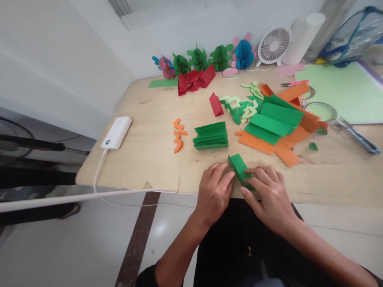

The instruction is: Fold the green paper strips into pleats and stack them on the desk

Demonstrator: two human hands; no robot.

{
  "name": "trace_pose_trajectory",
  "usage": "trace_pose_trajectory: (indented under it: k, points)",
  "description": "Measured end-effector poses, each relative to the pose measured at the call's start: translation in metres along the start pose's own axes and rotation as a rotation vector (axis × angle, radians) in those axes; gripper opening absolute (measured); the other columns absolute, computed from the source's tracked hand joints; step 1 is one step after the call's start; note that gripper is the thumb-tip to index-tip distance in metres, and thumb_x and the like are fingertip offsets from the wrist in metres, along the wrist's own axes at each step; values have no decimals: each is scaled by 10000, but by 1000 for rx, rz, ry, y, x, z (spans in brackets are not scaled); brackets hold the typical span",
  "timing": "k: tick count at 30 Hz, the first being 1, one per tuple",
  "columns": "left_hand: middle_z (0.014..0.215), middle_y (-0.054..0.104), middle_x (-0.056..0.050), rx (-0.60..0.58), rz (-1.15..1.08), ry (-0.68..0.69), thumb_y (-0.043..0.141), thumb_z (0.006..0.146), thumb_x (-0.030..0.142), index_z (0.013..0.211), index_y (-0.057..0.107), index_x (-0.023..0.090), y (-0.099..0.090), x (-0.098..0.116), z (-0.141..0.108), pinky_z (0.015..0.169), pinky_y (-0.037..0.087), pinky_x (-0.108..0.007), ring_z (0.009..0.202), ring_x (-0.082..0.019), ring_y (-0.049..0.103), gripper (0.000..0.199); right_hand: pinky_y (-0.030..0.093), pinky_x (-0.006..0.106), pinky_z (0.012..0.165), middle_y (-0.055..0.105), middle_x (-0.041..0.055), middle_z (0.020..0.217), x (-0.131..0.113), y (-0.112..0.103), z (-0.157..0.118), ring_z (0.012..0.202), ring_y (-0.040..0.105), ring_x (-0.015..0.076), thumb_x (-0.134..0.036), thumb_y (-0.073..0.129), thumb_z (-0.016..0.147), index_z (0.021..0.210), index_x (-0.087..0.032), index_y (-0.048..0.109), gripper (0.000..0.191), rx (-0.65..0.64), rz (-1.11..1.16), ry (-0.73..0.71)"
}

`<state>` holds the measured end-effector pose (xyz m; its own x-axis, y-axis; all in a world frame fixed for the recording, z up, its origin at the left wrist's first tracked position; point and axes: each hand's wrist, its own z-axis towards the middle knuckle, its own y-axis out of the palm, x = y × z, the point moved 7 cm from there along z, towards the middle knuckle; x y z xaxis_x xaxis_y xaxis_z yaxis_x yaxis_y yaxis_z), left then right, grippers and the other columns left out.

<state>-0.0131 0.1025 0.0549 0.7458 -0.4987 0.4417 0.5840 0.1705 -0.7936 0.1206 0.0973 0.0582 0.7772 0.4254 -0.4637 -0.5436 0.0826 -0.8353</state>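
A folded green paper strip [238, 164] lies aslant near the table's front edge. The fingers of my right hand [266, 191] rest over its near end, with the thumb at its lower edge, holding it against the table. Beside its left edge is my left hand [214, 191], fingers apart and slightly bent, with nothing seen in them; whether a fingertip touches the strip I cannot tell. Just beyond my hands sits a stack of pleated green paper [211, 135]. Further right, larger folded green sheets [275, 117] lie over orange paper strips [257, 142].
Orange cut-outs [178, 139] and a white power bank [117, 132] with a cable lie left. Red folded papers [196, 81] and several paper honeycomb figures [199, 59] stand behind, near a small white fan [274, 46]. Scissors [356, 133] and light-green cut-outs [249, 111] lie right.
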Motion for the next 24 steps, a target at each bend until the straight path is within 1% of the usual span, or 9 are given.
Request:
trace_pose_trajectory:
  k: [2,4,8,10,12,14,17,20,24]
  points:
    - [1291,571,-138,-18,-7,46,501,889,132,989,598,173,2,-1,4,1022,447,-462,1241,-273,498,145,358,421,844,664,71,1058,1,2,1,1011,519,254,-300,552,892,766,-186,612,180,23,-39,4]
    - [1338,544,-134,-30,-72,22,506,879,127,980,568,180,3,-8,11,1062,415,-472,1292,-269,459,130,358,416,840,664,70,1043,3,3,2,1010,521,251,-261,553,884,730,-185,592,176,29,-64,0]
    - [1316,560,-108,-56,-225,-67,506,848,109,1098,495,205,6,-24,24,1075,397,-481,1297,-248,458,269,373,410,830,661,76,1041,9,1,5,1008,524,250,-245,543,891,772,-189,606,146,-4,-86,-30]
    - [1257,580,-102,-62,-276,-93,504,826,88,1163,468,206,9,-26,28,1047,418,-468,1245,-243,496,359,388,408,822,659,81,1052,13,-4,6,1009,527,254,-250,538,897,786,-196,610,143,-30,-97,-52]
    - [1165,599,-87,-51,-296,-129,504,813,73,1189,464,211,10,-25,27,1001,448,-444,1139,-232,552,402,402,409,824,659,83,1061,18,-11,6,1018,530,259,-255,538,899,778,-202,607,149,-44,-109,-75]
    - [1069,606,-63,-28,-284,-183,497,811,59,1165,487,222,11,-22,21,961,463,-429,1030,-215,578,389,408,411,832,659,80,1069,24,-19,5,1034,529,263,-259,541,899,787,-208,612,142,-37,-131,-83]
    - [976,601,-40,13,-225,-258,501,822,54,1114,519,231,9,-13,8,938,459,-430,959,-207,571,341,404,416,839,657,78,1084,31,-27,1,1050,529,268,-293,542,905,847,-211,631,134,-23,-159,-74]
    - [934,599,-35,37,-162,-295,526,832,71,1104,527,229,10,-4,0,921,453,-439,919,-207,563,313,393,415,840,657,79,1085,34,-27,-1,1046,531,266,-339,528,920,835,-203,629,190,-20,-164,-54]
    - [905,605,-45,75,-85,-340,577,832,117,1134,533,206,12,0,0,878,459,-440,871,-217,555,318,376,399,830,661,80,1041,36,-21,-2,1014,534,249,-332,517,928,750,-188,614,248,26,-197,-12]
